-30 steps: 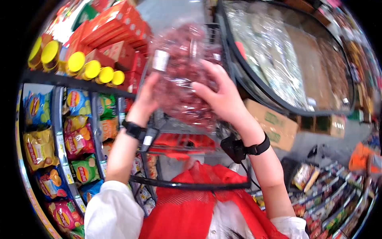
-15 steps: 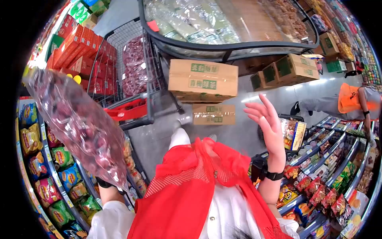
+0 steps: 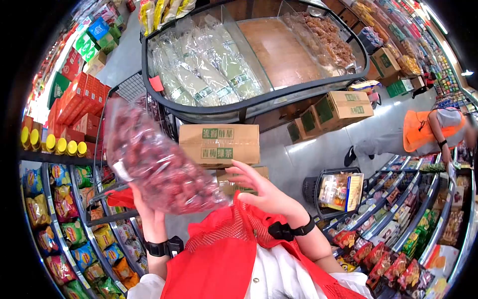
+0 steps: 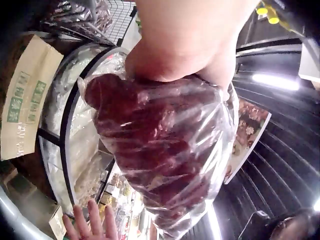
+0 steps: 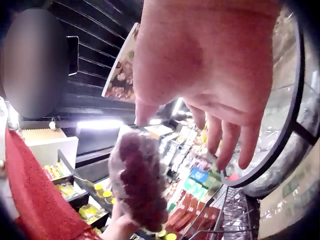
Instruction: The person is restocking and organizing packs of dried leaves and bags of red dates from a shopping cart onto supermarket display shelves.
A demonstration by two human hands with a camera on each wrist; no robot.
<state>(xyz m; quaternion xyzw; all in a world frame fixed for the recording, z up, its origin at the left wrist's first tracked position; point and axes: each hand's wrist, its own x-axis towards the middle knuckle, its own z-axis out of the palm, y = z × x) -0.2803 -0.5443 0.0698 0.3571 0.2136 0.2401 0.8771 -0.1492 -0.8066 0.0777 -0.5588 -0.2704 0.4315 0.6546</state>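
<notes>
A clear plastic bag of dark red dates slants across the left of the head view. My left hand holds it up from its lower left side, and most of the fingers are hidden behind it. In the left wrist view the palm of the left hand lies right against the bag. My right hand is apart from the bag, its fingers spread and fairly straight. The right wrist view shows that hand's bare palm, with the bag farther off.
Behind the bag stands a shopping cart. Cartons are stacked before a black-rimmed display bin. Snack shelves line the left. A basket and a person in an orange vest are to the right.
The bag was between both hands over the cart, then swung left in the left hand and is now back nearer the middle. My right hand let go and has since moved toward the bag.
</notes>
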